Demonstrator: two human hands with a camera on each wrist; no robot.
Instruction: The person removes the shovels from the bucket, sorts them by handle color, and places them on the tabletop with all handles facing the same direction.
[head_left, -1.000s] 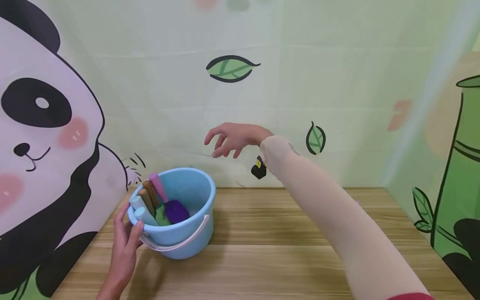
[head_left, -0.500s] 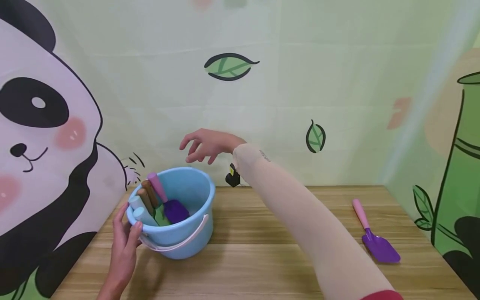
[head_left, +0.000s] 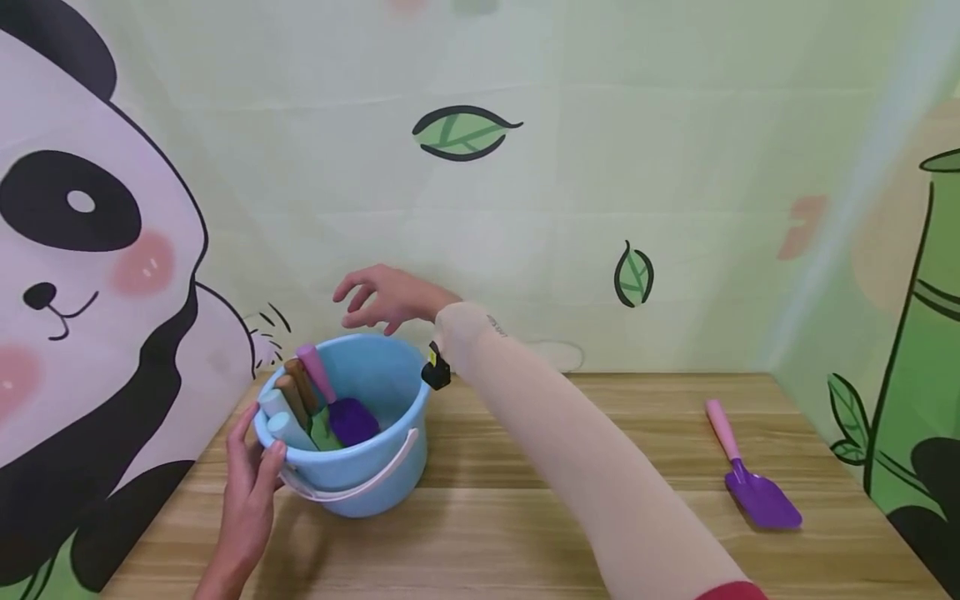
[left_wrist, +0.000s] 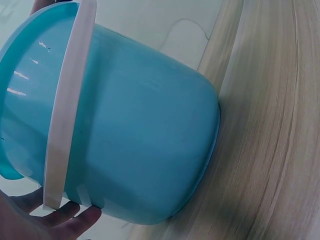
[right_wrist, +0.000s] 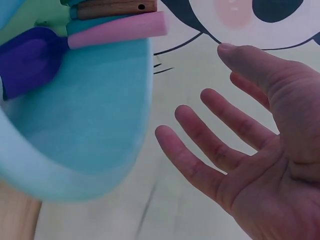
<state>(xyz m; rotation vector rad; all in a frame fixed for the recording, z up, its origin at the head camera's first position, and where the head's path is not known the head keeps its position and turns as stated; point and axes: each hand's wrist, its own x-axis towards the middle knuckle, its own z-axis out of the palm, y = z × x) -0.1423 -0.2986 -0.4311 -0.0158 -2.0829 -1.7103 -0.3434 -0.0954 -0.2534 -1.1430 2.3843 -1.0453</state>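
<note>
A: What is the left hand gripping?
B: The bucket, thumb and fingers set apart against its side at the rim. The right hand is empty, fingers spread.
A: And the bucket from there?
B: Just right of the left hand, below the right one, upright on the table, mouth facing up.
A: The shovel inside?
B: Below the right hand, slanting lengthwise: pink handle up over the rim, purple blade down.
A: The other shovel?
B: Lying well right of both hands, handle toward the wall, blade toward the person.
</note>
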